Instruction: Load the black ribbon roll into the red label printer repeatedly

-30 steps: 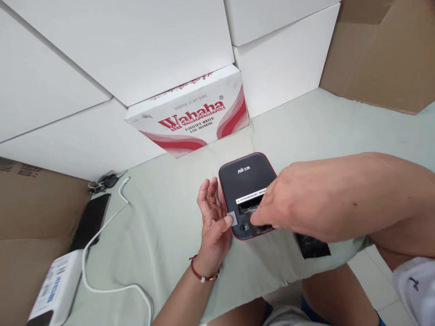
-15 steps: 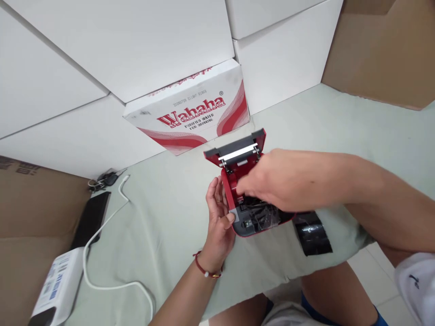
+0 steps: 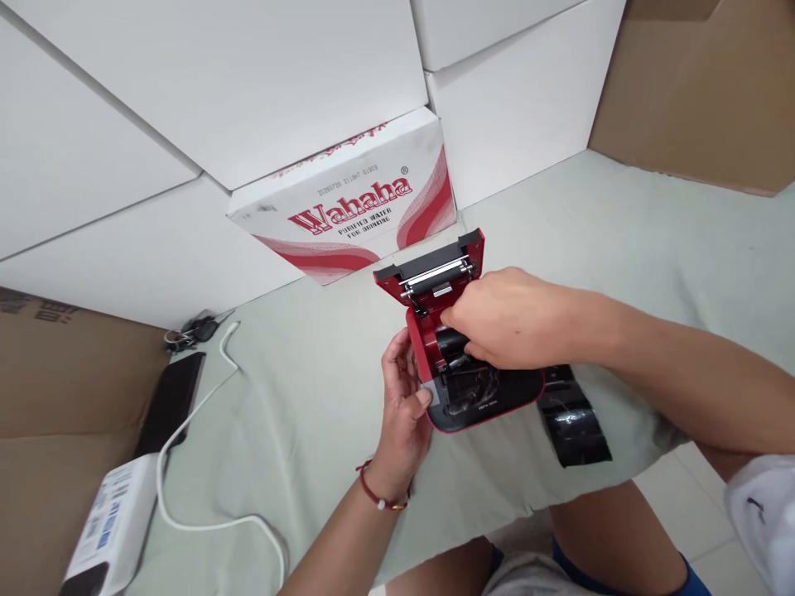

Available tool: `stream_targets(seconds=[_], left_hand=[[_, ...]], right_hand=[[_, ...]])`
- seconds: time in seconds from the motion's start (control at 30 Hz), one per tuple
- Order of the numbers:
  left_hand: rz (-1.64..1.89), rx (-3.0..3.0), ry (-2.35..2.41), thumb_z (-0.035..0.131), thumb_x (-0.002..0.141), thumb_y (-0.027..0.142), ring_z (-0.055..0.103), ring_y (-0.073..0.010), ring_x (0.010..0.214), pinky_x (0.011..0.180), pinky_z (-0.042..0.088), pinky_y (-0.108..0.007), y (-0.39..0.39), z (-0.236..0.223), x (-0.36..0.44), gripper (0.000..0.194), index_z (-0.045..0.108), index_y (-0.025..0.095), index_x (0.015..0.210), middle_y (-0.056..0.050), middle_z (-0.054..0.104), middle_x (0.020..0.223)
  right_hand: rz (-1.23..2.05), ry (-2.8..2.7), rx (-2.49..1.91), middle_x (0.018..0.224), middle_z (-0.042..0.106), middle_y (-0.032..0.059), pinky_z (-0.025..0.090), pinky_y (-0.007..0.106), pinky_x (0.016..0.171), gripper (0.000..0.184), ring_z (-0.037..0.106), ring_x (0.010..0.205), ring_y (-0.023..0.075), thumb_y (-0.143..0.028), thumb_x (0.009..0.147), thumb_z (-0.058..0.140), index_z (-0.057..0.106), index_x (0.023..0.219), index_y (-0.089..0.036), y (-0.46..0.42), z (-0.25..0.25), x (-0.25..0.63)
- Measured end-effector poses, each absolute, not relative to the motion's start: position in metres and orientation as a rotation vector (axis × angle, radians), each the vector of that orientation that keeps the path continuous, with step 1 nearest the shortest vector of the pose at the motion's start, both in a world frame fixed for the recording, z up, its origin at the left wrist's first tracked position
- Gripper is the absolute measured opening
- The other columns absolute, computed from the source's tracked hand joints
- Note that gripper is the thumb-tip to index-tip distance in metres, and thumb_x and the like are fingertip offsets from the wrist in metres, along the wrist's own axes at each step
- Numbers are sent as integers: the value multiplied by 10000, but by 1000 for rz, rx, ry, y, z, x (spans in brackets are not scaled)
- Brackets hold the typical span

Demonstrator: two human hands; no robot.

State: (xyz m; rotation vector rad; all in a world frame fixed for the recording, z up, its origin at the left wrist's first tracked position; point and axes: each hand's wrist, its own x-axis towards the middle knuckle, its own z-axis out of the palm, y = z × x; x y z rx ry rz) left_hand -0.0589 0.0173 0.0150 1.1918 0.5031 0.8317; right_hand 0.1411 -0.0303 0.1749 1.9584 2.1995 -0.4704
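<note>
Red-and-black printer (image 3: 506, 397) is sitting on the desk (image 3: 329, 372), lid (image 3: 422, 270) up, black roll (image 3: 451, 341) inside. Right hand's (image 3: 513, 321) fingers are in there by the roll, can't tell if they're gripping; left hand's (image 3: 405, 406) grip the printer's side. Box (image 3: 354, 217) behind reads "Wahaha PURIFIED WATER FOR DRINKING".
</note>
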Motion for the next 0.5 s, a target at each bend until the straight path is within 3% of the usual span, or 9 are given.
stream_targets(seconds=[0.13,0.3,0.4,0.5], left_hand=[[837,1209,530,872,841,607,532,-348,1552,1292,463,-527,18,17,-59,748,600,391,1503,-62,532,1685],[816,1196,539,872,837,620,523,-338,1551,1249,506,-505,19,17,-60,762,594,400,1511,-59,543,1674],[819,1198,533,873,836,616,535,-334,1539,1232,521,-494,20,16,-60,760,602,398,1511,-59,547,1671],[820,1202,538,868,842,604,543,-338,1532,1228,525,-499,20,16,-61,745,609,397,1509,-60,552,1667]], right_hand=[[-429,2280,2041,860,782,76,414,333,697,218,679,752,217,-228,984,642,823,1089,-166,-55,203,169],[-398,1904,2271,1007,822,86,431,349,793,306,711,893,216,-226,999,653,846,1223,-148,-43,187,237],[-477,1562,2234,1055,826,131,423,370,789,381,734,914,208,-207,1018,533,866,1074,-32,-18,158,252],[-517,1549,2323,981,830,156,414,361,741,280,738,855,185,-141,953,617,855,890,-7,-5,141,242]])
